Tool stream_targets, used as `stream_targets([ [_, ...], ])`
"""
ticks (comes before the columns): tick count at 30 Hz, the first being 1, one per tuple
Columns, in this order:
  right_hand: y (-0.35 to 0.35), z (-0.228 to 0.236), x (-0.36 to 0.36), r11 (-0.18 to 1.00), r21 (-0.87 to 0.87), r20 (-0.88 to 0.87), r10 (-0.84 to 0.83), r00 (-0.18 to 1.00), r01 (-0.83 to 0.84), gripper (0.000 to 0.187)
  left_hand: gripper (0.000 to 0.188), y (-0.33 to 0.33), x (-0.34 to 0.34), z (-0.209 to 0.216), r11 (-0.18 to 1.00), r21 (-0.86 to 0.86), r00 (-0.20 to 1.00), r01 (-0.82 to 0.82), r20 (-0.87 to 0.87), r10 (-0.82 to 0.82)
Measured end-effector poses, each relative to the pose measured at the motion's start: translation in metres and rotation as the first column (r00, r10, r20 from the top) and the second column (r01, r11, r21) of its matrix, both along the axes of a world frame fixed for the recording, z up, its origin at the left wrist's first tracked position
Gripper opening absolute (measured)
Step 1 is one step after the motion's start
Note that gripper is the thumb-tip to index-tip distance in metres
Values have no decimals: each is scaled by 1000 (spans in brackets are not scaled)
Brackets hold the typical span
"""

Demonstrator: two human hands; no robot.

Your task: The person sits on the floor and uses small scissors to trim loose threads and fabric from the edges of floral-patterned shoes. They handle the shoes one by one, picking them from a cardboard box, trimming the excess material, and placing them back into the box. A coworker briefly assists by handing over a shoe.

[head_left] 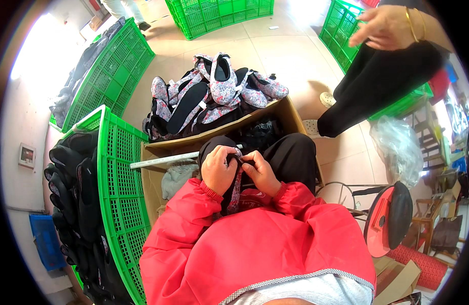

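Observation:
Above my lap, my left hand (218, 170) and my right hand (261, 173) are closed close together on what looks like a floral fabric shoe (236, 190). It hangs down between them, seen edge-on, pink and grey with dark parts. Fingers of both hands pinch its upper end, and my left hand hides part of it. Just beyond my knees lies a pile of similar floral shoes (222, 76) with black soles and linings, heaped at the far side of an open cardboard box (290, 114).
Dark shoes fill a green crate (123, 203) on my left; a pale bar (163, 160) juts from it across the box. Further green crates (110, 71) stand beyond. A person in black trousers (382, 81) is at right, near a round stool (379, 218) and a plastic bag (397, 147).

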State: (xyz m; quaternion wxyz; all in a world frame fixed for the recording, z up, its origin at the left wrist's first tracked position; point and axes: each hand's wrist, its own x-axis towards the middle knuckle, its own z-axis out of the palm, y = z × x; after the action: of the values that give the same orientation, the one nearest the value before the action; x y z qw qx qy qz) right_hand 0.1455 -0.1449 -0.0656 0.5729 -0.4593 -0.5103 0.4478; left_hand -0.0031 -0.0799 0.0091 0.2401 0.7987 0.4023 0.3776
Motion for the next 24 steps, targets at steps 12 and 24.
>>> stream_targets([
  [12,1,15,-4,993,-117,-194,4,981,-27,13,21,-1,-1,-2,1000,-19,1000,-12,-7,12],
  [24,2,34,13,952,-231,-336,118,934,-203,17,25,-6,-3,1,971,196,988,-134,-52,146],
])
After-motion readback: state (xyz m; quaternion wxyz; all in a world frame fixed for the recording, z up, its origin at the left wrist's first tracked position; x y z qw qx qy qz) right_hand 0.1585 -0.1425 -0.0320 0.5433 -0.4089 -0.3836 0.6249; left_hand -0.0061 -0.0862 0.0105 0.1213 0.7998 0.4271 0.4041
